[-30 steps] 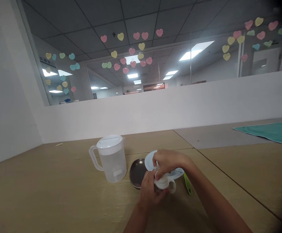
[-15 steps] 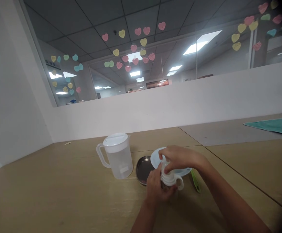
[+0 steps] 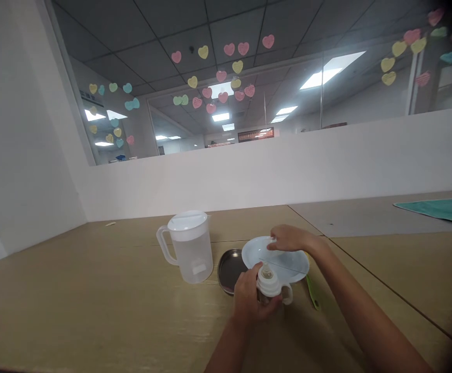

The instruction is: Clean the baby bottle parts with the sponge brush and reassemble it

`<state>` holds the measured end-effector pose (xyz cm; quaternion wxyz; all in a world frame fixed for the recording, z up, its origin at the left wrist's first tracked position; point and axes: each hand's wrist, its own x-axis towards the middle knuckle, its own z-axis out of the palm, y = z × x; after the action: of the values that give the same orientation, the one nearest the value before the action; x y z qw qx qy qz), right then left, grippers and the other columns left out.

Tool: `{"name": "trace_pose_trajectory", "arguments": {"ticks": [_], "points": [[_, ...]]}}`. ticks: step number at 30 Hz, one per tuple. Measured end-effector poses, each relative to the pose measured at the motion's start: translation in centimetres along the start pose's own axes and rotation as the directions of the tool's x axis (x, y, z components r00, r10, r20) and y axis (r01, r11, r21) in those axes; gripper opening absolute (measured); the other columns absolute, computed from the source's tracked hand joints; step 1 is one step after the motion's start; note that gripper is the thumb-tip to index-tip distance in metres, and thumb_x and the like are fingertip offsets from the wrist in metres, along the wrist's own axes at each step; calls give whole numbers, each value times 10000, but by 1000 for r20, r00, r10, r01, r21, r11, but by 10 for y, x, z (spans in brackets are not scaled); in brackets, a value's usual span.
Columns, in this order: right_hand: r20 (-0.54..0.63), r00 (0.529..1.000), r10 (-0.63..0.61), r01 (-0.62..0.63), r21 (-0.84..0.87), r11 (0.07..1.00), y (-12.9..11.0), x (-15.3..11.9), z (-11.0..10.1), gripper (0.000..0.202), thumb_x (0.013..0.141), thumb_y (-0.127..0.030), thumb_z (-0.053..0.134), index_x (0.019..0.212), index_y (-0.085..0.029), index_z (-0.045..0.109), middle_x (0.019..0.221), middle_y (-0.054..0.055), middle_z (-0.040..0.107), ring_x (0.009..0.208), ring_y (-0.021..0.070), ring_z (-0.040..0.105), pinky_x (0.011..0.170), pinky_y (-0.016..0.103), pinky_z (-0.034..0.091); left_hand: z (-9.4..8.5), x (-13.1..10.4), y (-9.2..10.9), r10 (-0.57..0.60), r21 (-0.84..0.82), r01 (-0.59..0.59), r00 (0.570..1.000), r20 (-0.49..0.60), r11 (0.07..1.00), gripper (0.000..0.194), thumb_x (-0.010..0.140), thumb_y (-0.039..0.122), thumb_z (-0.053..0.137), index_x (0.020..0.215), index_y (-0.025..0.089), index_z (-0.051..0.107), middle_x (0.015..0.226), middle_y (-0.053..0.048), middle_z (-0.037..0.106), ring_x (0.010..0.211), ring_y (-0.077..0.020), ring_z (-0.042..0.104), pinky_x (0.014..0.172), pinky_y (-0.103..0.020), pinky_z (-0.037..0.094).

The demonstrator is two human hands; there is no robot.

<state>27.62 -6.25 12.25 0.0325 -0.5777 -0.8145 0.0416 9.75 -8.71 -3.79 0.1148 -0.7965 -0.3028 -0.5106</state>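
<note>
My left hand (image 3: 247, 298) is wrapped round a baby bottle (image 3: 268, 281) with a white collar, a clear nipple on top and a side handle. The bottle stands roughly upright at the near edge of a pale blue bowl (image 3: 254, 253). Over the back of that bowl is my right hand (image 3: 291, 238), its fingers pinched on a translucent bottle cap (image 3: 273, 240), mostly covered by the fingers. Just left of the bottle lies a dark metal tray (image 3: 230, 269), partly hidden by my left hand and the bowl.
A lidded translucent pitcher (image 3: 191, 248) stands left of the tray, its handle to the left. By the bowl's right side lies a green handle (image 3: 312, 292), its far end hidden. A teal cloth (image 3: 443, 210) rests at the far right. A low white wall (image 3: 229, 181) bounds the table's back.
My right hand has lifted the cap off the bottle and moved it up and away, over the bowl. The nipple now shows. My left hand still holds the bottle in place.
</note>
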Motion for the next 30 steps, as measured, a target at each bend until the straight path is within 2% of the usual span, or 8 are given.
{"name": "trace_pose_trajectory", "arguments": {"ticks": [2, 6, 14, 19, 22, 26, 28, 30], "points": [[85, 996, -7, 8, -11, 1000, -7, 13, 10, 397, 783, -407, 508, 925, -73, 668, 924, 172, 666, 843, 264, 626, 623, 289, 397, -1, 1, 0, -8, -3, 8, 1000, 14, 1000, 649, 798, 613, 442, 1226, 126, 451, 1068, -158, 649, 865, -246, 653, 729, -383, 546], [159, 986, -38, 41, -13, 999, -18, 29, 28, 367, 737, -424, 550, 836, -100, 692, 856, 133, 687, 785, 242, 632, 590, 274, 390, -1, 2, 0, 4, 23, -5, 1000, 30, 1000, 636, 807, 627, 406, 1193, 128, 482, 1041, -158, 657, 843, -242, 656, 701, -372, 543], [257, 966, -36, 51, -55, 997, -15, 42, 47, 277, 622, -292, 598, 773, -84, 702, 798, 123, 686, 744, 249, 635, 596, 280, 413, -3, 3, 2, -5, 18, 4, 999, 48, 1000, 611, 816, 621, 396, 1164, 129, 496, 1007, -145, 667, 825, -239, 654, 696, -365, 532], [221, 974, -48, 57, -37, 998, -16, 35, 40, 332, 633, -308, 617, 880, -100, 695, 904, 127, 687, 787, 246, 635, 593, 267, 405, -3, 4, 2, 10, 6, -11, 999, 31, 1000, 600, 819, 613, 406, 1173, 135, 480, 1010, -136, 665, 832, -236, 652, 686, -362, 532], [143, 989, -48, 53, -27, 998, -18, 25, 28, 326, 735, -335, 542, 888, -84, 684, 914, 157, 678, 801, 244, 626, 613, 280, 391, -2, 3, 2, 23, 4, -23, 1000, 18, 1000, 597, 820, 617, 399, 1166, 138, 485, 1004, -135, 665, 817, -236, 651, 669, -361, 533], [39, 993, -114, 113, 20, 993, -26, 4, 11, 423, 884, -358, 324, 807, -119, 664, 863, 131, 672, 740, 195, 602, 607, 273, 355, -1, 2, 2, -10, 6, 10, 1000, 18, 1000, 623, 797, 634, 424, 1154, 129, 495, 979, -140, 664, 763, -226, 640, 656, -357, 529], [43, 981, -191, 186, 102, 977, -34, -6, 7, 480, 900, -414, 290, 702, -140, 631, 751, 93, 655, 644, 161, 567, 559, 259, 326, -1, 2, 3, -42, 18, 41, 999, 18, 999, 631, 785, 634, 444, 1156, 126, 494, 970, -138, 663, 761, -228, 635, 658, -360, 526], [50, 974, -220, 213, 113, 970, -43, -13, 7, 482, 877, -472, 326, 642, -148, 595, 659, 64, 615, 577, 142, 525, 515, 250, 289, -2, 2, 3, -47, 30, 47, 999, 9, 998, 592, 789, 616, 444, 1120, 130, 512, 912, -125, 665, 739, -230, 629, 635, -360, 519]]}}
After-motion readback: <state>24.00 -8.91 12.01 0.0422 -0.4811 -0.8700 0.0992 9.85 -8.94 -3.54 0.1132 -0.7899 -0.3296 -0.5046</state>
